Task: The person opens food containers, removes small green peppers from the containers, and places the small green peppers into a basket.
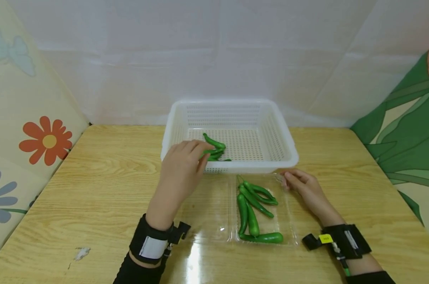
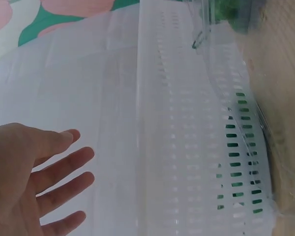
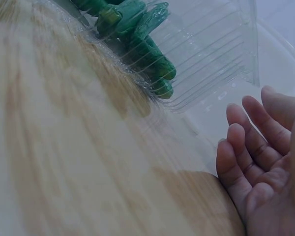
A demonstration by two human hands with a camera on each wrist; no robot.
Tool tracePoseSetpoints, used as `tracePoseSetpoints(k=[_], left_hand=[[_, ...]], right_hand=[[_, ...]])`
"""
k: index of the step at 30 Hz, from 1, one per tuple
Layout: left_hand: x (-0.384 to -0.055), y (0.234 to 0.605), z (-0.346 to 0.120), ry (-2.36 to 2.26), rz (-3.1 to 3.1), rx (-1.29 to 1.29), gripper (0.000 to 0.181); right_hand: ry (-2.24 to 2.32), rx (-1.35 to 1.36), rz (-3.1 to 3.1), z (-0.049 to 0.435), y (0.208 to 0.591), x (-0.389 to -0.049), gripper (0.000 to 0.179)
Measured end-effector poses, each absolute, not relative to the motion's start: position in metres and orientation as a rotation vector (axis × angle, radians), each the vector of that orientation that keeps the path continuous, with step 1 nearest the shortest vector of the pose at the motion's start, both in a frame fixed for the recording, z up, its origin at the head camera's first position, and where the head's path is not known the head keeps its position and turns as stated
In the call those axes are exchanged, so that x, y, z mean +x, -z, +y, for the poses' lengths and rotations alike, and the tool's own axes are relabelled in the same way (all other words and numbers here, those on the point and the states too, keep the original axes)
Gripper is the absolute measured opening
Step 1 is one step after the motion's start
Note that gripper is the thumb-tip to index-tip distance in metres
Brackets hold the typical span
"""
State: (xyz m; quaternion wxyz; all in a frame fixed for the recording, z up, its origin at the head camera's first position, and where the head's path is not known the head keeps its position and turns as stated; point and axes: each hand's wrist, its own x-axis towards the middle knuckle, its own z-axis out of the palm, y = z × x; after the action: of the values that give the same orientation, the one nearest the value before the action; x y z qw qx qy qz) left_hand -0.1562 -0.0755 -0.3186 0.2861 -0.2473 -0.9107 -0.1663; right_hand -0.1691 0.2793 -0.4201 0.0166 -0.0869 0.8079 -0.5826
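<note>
Over the white basket (image 1: pixel 257 164) at mid-frame, the left hand (image 1: pixel 184 163) hovers loosely spread, grasping nothing, beside green peppers (image 1: pixel 214 142) on the basket floor. Below, the clear container (image 1: pixel 207 207) lies unfolded in 2 halves, likely so the peppers in its right half (image 1: pixel 255 202) can be reached from above. At that half's upper right corner, the right hand (image 1: pixel 306 189) sits empty, fingers loosely bent, perhaps to steady it.

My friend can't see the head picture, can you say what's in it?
A person's left hand hovers over a white plastic basket with green chili peppers inside. Their right hand is at the far right corner of an open clear plastic container of more chili peppers, on a wood-grain table.
</note>
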Motion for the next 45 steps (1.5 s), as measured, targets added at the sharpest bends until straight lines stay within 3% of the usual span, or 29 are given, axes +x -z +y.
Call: tracePoseSetpoints(k=[25, 45], left_hand=[[-0.115, 0.303, -0.035, 0.304, -2.366, -1.051, 0.019], [-0.094, 0.321, 0.001, 0.131, -2.47, -1.274, 0.019]], right_hand=[[1.806, -0.27, 2.513, 0.28, 0.42, -0.166, 0.041], [1.827, -0.281, 2.498, 0.28, 0.42, -0.169, 0.043]])
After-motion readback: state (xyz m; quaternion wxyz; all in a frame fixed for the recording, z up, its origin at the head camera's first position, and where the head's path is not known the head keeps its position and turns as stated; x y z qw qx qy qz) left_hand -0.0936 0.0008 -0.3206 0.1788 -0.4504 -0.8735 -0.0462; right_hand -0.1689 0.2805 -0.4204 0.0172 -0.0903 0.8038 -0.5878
